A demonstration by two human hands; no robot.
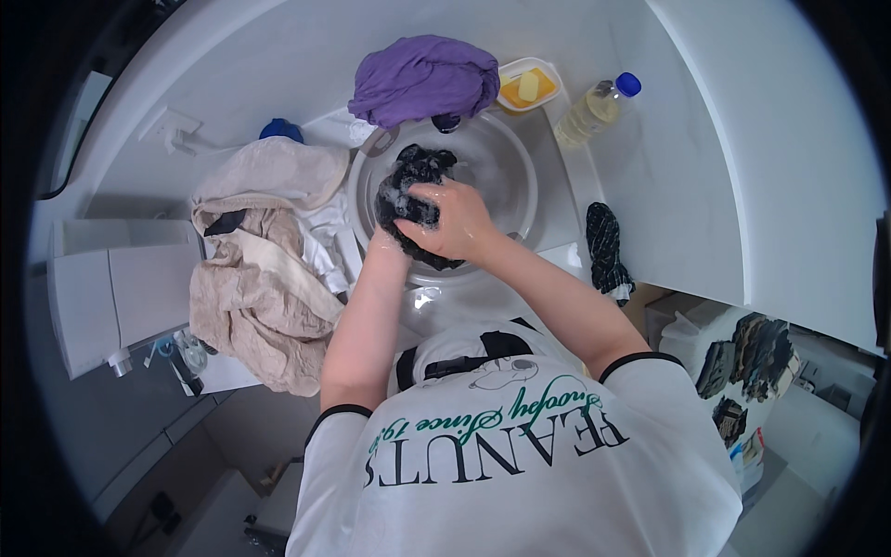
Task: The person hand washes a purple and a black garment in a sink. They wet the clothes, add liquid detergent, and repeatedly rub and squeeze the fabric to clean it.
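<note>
A bunched wet black cloth, streaked with suds, is between my two hands over a round white basin. My right hand grips it from the right side, with the thumb and fingers spread over its folds. Only the wrist edge of my left hand shows; its fingers are hidden behind and under the cloth, which rests against them. Soapy water with some foam lies in the basin.
A purple cloth bundle sits behind the basin. Beside it are a dish holding yellow soap and a blue-capped bottle. Beige clothing is heaped left, near a white box-shaped unit. A dark patterned cloth lies right.
</note>
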